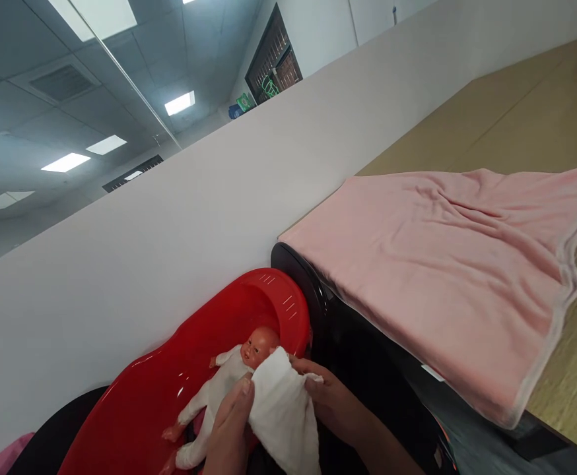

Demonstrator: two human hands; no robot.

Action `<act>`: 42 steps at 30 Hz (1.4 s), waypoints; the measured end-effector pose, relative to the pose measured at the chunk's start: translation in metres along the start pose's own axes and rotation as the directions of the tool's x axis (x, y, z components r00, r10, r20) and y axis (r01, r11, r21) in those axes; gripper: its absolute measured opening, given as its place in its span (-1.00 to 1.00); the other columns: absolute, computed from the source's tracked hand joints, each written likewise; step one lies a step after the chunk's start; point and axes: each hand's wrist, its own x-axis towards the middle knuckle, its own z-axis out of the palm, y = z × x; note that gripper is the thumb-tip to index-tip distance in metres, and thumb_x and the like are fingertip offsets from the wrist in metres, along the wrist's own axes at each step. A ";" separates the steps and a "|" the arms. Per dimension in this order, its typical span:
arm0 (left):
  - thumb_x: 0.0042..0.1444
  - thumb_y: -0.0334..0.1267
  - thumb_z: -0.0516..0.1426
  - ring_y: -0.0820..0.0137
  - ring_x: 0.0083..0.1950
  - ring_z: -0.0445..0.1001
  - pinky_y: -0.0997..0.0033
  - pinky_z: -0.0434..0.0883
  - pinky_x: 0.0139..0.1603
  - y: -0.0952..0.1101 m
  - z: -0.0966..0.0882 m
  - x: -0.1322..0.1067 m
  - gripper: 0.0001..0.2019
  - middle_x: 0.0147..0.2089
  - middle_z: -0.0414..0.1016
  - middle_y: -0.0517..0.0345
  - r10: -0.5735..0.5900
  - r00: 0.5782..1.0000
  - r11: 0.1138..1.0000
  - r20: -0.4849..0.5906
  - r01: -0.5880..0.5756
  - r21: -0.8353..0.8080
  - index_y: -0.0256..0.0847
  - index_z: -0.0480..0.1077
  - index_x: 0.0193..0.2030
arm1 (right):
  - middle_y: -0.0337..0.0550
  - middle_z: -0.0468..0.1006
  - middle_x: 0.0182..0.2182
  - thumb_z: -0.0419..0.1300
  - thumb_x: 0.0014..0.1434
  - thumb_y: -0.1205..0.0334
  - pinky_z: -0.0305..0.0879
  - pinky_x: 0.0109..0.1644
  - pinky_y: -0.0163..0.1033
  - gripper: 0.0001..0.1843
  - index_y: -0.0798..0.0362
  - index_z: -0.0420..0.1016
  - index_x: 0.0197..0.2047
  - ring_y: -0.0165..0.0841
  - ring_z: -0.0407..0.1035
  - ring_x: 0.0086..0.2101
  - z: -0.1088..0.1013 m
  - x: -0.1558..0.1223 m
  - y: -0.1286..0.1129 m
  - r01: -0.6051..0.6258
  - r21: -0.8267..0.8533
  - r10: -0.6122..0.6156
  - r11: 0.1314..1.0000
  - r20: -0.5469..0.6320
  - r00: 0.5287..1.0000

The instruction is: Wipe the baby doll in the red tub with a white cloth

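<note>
A white cloth (284, 402) hangs between my two hands at the lower middle of the head view. My left hand (234, 412) pinches its left edge, thumb on top. On the other side, my right hand (325, 392) grips the upper right part of the cloth, a small corner poking out between the fingers. Behind the cloth a baby doll (219, 389) in a white outfit lies on its back inside a red baby bathtub (135, 402), its head toward the tub's far right end. The cloth hides part of the doll's side.
To the right, a pink blanket (432, 264) with a pale border covers part of a tan surface (521, 125). A white partition (194, 231) rises behind the tub. A black rounded part (296, 264) stands between tub and blanket. Something pink (8, 455) shows at lower left.
</note>
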 end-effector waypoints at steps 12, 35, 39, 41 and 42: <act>0.09 0.05 0.38 0.05 0.28 0.43 0.00 0.45 0.26 -0.027 -0.012 0.025 -0.32 0.35 0.38 -0.10 0.514 0.796 0.595 0.321 -0.600 0.535 -0.06 0.39 0.33 | -0.07 0.69 -0.22 0.47 0.15 -0.09 0.45 -0.01 -0.24 -0.65 0.05 0.76 -0.24 -0.29 0.55 -0.17 -0.003 0.007 0.004 0.100 -0.429 -0.190 0.898 -0.172 0.966; 0.23 0.07 0.28 0.15 -0.02 0.52 0.29 0.46 0.01 -0.002 -0.025 0.006 -0.68 -0.08 0.59 -0.03 0.477 0.870 0.748 0.126 -0.477 0.462 -0.16 0.57 -0.28 | -0.10 0.61 -0.03 0.56 0.00 -0.07 0.35 0.09 -0.16 -0.53 -0.03 0.75 -0.06 -0.19 0.48 -0.01 -0.003 0.002 -0.015 0.010 -0.611 -0.075 0.791 -0.081 0.994; 0.16 0.15 0.33 0.18 -0.03 0.51 0.32 0.48 -0.02 -0.004 -0.026 0.004 -0.61 -0.08 0.55 0.00 0.492 0.870 0.828 -0.007 -0.466 0.311 -0.18 0.52 -0.31 | -0.09 0.61 -0.08 0.49 0.12 -0.07 0.34 0.17 -0.12 -0.63 0.01 0.74 -0.13 -0.18 0.47 0.00 -0.002 0.003 -0.017 0.013 -0.631 -0.083 0.775 -0.081 0.993; 0.13 0.14 0.35 0.19 -0.03 0.51 0.33 0.48 -0.01 -0.006 -0.025 0.003 -0.61 -0.08 0.55 0.02 0.490 0.871 0.836 -0.040 -0.456 0.305 -0.18 0.53 -0.28 | -0.08 0.61 -0.12 0.42 0.20 -0.09 0.34 0.17 -0.12 -0.65 0.03 0.73 -0.16 -0.18 0.48 -0.01 -0.001 0.004 -0.016 0.040 -0.633 -0.115 0.773 -0.077 0.990; 0.13 0.12 0.36 0.20 -0.04 0.52 0.34 0.47 -0.01 -0.007 -0.024 0.003 -0.63 -0.08 0.56 0.02 0.494 0.869 0.830 -0.043 -0.456 0.322 -0.18 0.53 -0.27 | -0.08 0.61 -0.15 0.39 0.24 -0.09 0.34 0.17 -0.12 -0.65 0.04 0.73 -0.17 -0.18 0.48 -0.02 0.000 0.004 -0.016 0.060 -0.632 -0.143 0.773 -0.081 0.986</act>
